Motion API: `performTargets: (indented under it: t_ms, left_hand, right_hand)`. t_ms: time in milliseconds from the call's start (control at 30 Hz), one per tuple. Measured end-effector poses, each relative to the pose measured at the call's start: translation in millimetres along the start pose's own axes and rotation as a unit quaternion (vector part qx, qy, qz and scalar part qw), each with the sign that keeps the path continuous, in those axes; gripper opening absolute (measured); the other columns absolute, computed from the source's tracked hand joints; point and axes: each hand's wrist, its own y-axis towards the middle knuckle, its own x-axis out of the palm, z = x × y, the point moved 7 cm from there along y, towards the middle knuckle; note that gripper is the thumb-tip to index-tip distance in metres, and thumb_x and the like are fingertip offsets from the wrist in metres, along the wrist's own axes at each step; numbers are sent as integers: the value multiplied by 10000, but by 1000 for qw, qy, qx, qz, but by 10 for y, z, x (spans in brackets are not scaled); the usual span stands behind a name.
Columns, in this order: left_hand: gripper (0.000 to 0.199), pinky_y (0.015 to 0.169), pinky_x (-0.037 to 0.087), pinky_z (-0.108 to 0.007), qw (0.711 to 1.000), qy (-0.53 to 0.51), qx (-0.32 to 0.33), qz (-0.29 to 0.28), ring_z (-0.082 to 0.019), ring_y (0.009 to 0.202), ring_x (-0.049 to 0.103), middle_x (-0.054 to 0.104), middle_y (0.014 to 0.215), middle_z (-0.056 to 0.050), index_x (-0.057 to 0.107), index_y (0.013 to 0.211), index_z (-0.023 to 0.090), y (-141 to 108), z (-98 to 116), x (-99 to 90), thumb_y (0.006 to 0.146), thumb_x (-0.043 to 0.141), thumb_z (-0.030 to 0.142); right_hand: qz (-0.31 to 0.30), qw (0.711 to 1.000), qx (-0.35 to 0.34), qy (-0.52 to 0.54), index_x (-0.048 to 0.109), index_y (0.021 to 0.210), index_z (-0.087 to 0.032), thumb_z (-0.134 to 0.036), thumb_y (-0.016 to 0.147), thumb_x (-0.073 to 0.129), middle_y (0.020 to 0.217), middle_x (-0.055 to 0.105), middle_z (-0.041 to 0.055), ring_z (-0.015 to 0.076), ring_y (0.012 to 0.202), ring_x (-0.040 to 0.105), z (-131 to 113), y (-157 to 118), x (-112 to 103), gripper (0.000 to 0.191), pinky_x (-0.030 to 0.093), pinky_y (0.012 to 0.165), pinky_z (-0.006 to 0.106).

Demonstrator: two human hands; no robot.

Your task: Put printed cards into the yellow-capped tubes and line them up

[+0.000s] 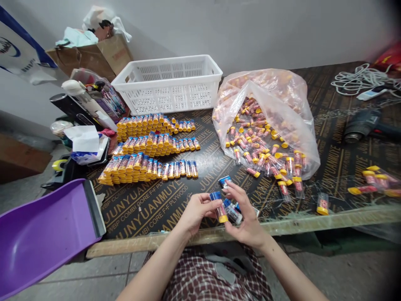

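Observation:
Near the table's front edge, my left hand (199, 211) pinches a small clear tube (220, 210) with a yellow cap at its lower end and a blue band at the top. My right hand (247, 219) is curved around its other side, thumb close to the yellow cap and fingers apart. A blue printed piece (224, 181) shows at the right fingertips; whether they grip it I cannot tell. Behind the tube lie several blue-and-clear wrappers (232, 211), partly hidden by the right hand. To the left, blue-labelled tubes with yellow ends (138, 164) are stacked in three rows.
A plastic bag (300, 113) spills yellow-capped tubes (260, 146) onto the table. Behind the rows stands a white basket (175, 94). A heat gun (363, 125) and white cable (357, 79) lie at right, a purple dustpan (53, 234) at left. One loose tube (322, 204) is near the edge.

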Motion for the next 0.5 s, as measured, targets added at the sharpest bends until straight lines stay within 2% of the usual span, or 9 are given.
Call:
performTargets:
  t_ms: [67,133,233,500]
  left_hand:
    - [382,570,475,-219,1000,6,-13,-13,-112,581,598,676,706,-49,698,801,95,-8,-40,30,557,829,358]
    - [368,557,469,-210,1000,10,-19,-22,-109,574,595,669,695,-40,698,797,100,-12,-64,50,553,833,340]
    - [361,523,447,-194,999,18,-26,-23,-107,563,590,662,680,-35,696,786,104,-13,-78,61,544,836,332]
    - [347,509,439,-187,999,25,-29,-16,-97,538,575,646,644,-21,679,742,109,-12,-93,63,527,842,326]
  right_hand:
    - [-46,999,-12,18,251,1426,-249,-89,655,522,1472,290,111,316,1338,329,-26,9,44,833,348,1068,530]
    - [-70,997,-25,28,255,1422,-229,-85,629,503,1433,363,107,296,1323,363,-47,6,75,843,333,1089,503]
    - [-64,997,-30,25,288,1403,-225,-91,615,498,1342,463,97,277,1269,431,-47,0,84,827,364,1077,465]
    - [-34,998,-20,51,322,1376,-234,-93,583,499,1298,479,100,286,1230,460,-24,4,90,825,407,1038,470]
